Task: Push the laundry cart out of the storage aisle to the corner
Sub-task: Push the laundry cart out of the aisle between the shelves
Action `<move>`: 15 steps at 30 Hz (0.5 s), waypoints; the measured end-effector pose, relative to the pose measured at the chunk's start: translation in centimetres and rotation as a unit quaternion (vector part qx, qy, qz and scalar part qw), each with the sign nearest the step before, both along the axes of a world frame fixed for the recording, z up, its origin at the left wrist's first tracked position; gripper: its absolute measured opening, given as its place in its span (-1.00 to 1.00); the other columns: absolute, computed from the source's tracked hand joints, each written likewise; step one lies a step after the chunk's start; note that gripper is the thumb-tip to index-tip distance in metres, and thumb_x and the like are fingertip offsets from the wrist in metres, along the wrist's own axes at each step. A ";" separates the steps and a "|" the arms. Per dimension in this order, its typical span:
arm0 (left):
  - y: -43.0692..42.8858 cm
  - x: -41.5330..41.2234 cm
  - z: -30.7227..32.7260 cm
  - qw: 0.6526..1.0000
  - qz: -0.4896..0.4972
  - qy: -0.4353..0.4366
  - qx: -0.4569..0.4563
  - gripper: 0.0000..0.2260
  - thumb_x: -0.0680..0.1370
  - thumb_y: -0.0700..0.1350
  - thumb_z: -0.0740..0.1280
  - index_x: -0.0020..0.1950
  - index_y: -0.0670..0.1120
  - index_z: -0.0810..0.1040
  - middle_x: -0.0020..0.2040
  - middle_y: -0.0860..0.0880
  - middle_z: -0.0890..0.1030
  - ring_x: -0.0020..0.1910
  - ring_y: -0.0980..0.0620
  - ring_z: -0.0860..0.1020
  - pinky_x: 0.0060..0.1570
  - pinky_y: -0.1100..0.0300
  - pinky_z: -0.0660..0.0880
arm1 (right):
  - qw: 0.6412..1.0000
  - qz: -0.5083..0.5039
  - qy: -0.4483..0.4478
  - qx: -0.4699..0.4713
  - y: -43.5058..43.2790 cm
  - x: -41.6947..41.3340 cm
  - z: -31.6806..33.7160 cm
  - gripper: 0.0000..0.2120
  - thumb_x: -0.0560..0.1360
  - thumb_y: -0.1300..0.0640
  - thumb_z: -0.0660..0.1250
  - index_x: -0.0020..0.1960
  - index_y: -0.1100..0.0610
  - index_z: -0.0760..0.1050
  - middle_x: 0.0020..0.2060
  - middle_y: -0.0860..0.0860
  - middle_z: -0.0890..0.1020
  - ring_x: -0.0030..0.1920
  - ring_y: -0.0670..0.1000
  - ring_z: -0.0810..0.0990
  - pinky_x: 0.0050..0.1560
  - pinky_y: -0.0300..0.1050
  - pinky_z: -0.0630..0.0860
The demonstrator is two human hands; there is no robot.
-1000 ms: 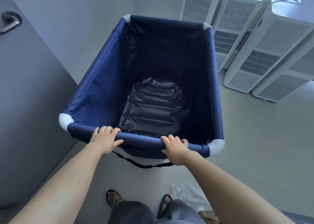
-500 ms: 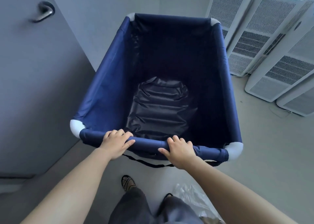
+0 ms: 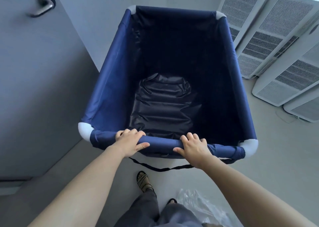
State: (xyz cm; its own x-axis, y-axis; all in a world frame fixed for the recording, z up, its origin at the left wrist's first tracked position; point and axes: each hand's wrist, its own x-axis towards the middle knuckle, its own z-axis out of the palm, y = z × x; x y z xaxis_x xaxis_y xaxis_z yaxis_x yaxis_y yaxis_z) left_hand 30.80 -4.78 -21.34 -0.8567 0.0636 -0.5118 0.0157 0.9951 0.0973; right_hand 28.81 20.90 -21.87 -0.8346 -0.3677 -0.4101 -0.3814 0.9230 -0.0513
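A navy fabric laundry cart (image 3: pixel 110 82) stands on a pale floor (image 3: pixel 269 151). The left hand (image 3: pixel 130 143) and right hand (image 3: pixel 193 145) curl their fingers over its near rail, arms outstretched. Beyond the fingertips, a grey door (image 3: pixel 34 80) flanks left, white vented units (image 3: pixel 269 42) right.

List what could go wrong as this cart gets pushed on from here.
1. The laundry cart runs close beside the door; its left corner cap might scrape it.
2. The black strap hangs low near the forward foot and could snag a step.
3. The white air units on the right narrow the path.
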 end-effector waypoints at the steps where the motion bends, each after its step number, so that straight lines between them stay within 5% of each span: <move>1: 0.0 -0.6 -0.1 1.000 0.000 0.004 0.003 -0.57 0.54 0.31 0.04 0.31 0.14 0.32 0.19 0.05 0.46 0.21 -0.03 0.39 0.23 0.02 0.20 | 1.000 -0.003 0.015 0.003 -0.1 -0.4 -0.1 -0.45 0.53 -0.33 -0.03 0.23 0.08 0.32 0.13 0.05 0.41 0.14 0.09 0.37 0.07 0.04 0.33; 10: -1.0 -5.3 -0.7 0.997 -0.010 0.052 0.062 -0.64 0.58 0.24 0.04 0.36 0.21 0.27 0.25 0.14 0.41 0.28 0.04 0.31 0.29 0.04 0.11 | 0.985 -0.087 0.132 -0.076 -1.2 -3.1 -1.5 -0.57 0.54 -0.20 0.17 0.16 0.14 0.46 0.00 0.07 0.53 0.02 0.15 0.49 0.22 0.06 0.32; 15: -1.8 -7.7 -1.1 0.993 -0.050 0.084 0.068 -0.60 0.62 0.13 0.05 0.45 0.23 0.12 0.31 0.13 0.32 0.31 0.06 0.27 0.28 0.05 0.11 | 0.991 -0.082 0.087 -0.057 -1.3 -6.3 -1.2 -0.51 0.57 -0.21 0.06 0.32 0.11 0.34 0.14 0.03 0.48 0.18 0.13 0.42 0.41 0.11 0.10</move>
